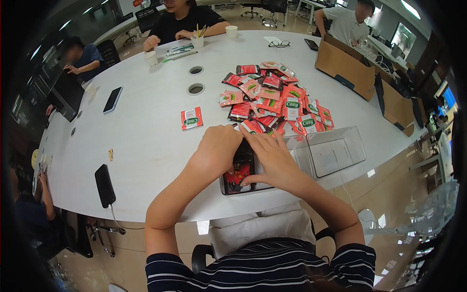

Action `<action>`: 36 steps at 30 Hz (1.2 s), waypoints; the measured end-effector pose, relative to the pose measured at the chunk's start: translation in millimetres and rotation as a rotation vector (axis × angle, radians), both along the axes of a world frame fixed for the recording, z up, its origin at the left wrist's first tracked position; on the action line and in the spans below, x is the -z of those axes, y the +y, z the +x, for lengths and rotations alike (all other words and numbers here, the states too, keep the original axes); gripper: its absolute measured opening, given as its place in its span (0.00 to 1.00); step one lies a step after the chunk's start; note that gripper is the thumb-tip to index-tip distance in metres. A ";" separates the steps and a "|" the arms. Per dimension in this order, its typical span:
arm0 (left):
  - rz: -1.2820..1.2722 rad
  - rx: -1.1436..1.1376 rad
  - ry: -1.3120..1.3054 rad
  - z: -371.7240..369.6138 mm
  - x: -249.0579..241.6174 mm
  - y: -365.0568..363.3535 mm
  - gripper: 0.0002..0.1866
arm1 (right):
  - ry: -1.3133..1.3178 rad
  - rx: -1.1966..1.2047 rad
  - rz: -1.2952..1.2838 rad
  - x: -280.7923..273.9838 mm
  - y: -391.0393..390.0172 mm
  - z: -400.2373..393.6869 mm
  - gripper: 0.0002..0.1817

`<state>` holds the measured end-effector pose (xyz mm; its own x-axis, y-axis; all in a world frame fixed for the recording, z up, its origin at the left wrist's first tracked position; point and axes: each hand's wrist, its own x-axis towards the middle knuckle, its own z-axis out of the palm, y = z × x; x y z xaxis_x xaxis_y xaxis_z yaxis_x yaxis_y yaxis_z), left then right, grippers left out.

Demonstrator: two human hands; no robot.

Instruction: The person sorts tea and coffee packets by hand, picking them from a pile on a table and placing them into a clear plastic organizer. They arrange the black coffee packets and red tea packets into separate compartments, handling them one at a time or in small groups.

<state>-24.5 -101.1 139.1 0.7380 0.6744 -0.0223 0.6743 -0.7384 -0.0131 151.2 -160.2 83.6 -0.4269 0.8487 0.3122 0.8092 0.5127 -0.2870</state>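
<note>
Both hands are over a clear plastic box (301, 155) near the table's front edge. Dark and red packets (238, 177) stand in its left part. My left hand (221, 146) bends over the packets from the left, its fingertips hidden behind its back. From the right, my right hand (270, 158) reaches in with fingers spread and thumb low beside the packets. A pile of red and pink sachets (275, 100) lies just beyond. The box's transparent lid (336, 152) adjoins it on the right. One red and white sachet (191, 118) lies apart, left of the pile.
A charging phone (104, 186) and another phone (113, 100) lie on the left. Two round holes pierce the white table (155, 126). Cups, pens and glasses (278, 44) are at the far side, an open cardboard box (345, 68) at far right. Several people are around.
</note>
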 end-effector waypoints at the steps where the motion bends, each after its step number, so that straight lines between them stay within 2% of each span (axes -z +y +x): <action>1: 0.002 -0.012 0.021 2.0 -0.6 -0.2 0.27 | -0.006 0.005 -0.007 -0.5 -0.5 -0.4 0.67; 6: -0.002 -0.024 0.014 2.5 -1.3 0.5 0.29 | -0.009 -0.001 0.022 -1.4 -1.9 0.0 0.66; 11: -0.089 -0.054 -0.003 -1.9 -16.1 4.4 0.36 | 0.054 -0.037 0.078 -7.9 -8.2 7.4 0.60; 14: -0.166 -0.036 -0.139 -13.5 -21.8 16.5 0.38 | 0.109 0.010 0.001 -27.0 -8.0 30.5 0.53; 15: -0.195 -0.022 -0.197 -17.1 -23.4 21.5 0.38 | 0.136 0.015 0.146 -30.1 -7.8 41.4 0.46; 18: -0.339 -0.120 -0.307 -16.1 -30.5 40.3 0.37 | 0.058 0.153 0.191 -41.0 1.5 83.4 0.39; 19: -0.347 -0.110 -0.336 -16.6 -24.0 51.7 0.32 | 0.042 0.193 0.156 -43.8 7.7 99.5 0.37; 22: -0.363 -0.057 -0.407 -11.7 3.7 83.2 0.27 | -0.016 0.291 0.033 -49.2 36.6 134.9 0.33; 24: -0.392 0.065 -0.549 -4.5 33.0 100.5 0.25 | -0.073 0.323 -0.073 -55.6 58.9 147.6 0.32; 27: -0.331 0.182 -0.613 5.7 72.8 114.4 0.23 | -0.159 0.288 -0.076 -40.2 97.5 159.8 0.35; 30: -0.310 0.209 -0.641 11.1 115.8 123.5 0.23 | -0.225 0.289 -0.132 -21.6 130.1 158.3 0.43; 33: -0.232 0.180 -0.705 18.7 125.2 118.3 0.22 | -0.236 0.306 -0.148 -6.2 149.3 153.9 0.50; 36: -0.198 0.174 -0.722 20.0 128.4 118.9 0.21 | -0.285 0.332 -0.196 -4.1 158.5 149.3 0.53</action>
